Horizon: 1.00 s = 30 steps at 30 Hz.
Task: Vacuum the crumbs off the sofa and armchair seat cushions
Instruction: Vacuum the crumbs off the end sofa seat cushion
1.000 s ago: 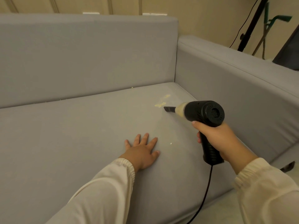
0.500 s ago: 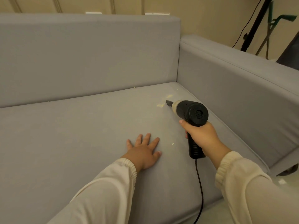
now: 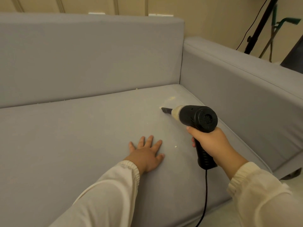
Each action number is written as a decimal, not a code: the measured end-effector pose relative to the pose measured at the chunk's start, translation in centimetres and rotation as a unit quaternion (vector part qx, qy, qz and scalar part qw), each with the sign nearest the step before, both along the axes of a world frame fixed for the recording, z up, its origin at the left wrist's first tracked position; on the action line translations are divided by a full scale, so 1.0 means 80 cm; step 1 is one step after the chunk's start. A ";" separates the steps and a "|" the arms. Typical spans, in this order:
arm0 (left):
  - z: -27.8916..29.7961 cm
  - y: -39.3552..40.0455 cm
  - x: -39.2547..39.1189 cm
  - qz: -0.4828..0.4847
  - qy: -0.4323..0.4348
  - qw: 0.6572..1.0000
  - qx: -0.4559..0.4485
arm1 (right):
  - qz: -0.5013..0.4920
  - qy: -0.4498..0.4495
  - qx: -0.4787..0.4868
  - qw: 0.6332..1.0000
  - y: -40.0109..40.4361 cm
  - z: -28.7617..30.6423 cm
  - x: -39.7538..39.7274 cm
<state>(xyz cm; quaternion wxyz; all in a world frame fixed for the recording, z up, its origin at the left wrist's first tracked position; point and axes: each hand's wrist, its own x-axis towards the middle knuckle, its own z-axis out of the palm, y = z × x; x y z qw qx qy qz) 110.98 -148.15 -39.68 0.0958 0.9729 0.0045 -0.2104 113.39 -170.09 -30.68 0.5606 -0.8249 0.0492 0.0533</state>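
Note:
A grey sofa seat cushion (image 3: 73,136) fills the view. My right hand (image 3: 211,143) grips the handle of a black handheld vacuum (image 3: 196,118). Its narrow black nozzle (image 3: 165,110) touches the cushion near the right back corner. A pale patch of crumbs (image 3: 170,99) lies just beyond the nozzle tip. One loose crumb (image 3: 176,146) sits between my hands. My left hand (image 3: 147,153) lies flat on the cushion, palm down, fingers spread, holding nothing. Tiny crumbs (image 3: 136,89) dot the seam under the backrest.
The sofa backrest (image 3: 90,54) rises behind the seat and the grey armrest (image 3: 246,82) walls the right side. The vacuum's black cord (image 3: 205,194) hangs over the front edge. A black stand (image 3: 260,25) and a green-handled tool (image 3: 287,22) stand behind the armrest.
The vacuum swept toward the back corner and then came back left and nearer. The crumb patch by the nozzle has shrunk. My left hand stayed flat in place.

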 end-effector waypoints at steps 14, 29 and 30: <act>-0.001 0.000 0.001 0.000 -0.002 1.000 -0.003 | -0.011 -0.032 -0.028 0.999 0.022 -0.004 0.016; -0.010 0.001 0.000 -0.004 -0.022 1.000 -0.003 | -0.063 -0.014 0.012 0.998 -0.007 -0.008 0.082; -0.011 0.001 0.002 -0.003 -0.023 1.000 -0.002 | -0.067 -0.013 0.017 0.998 -0.006 -0.010 0.089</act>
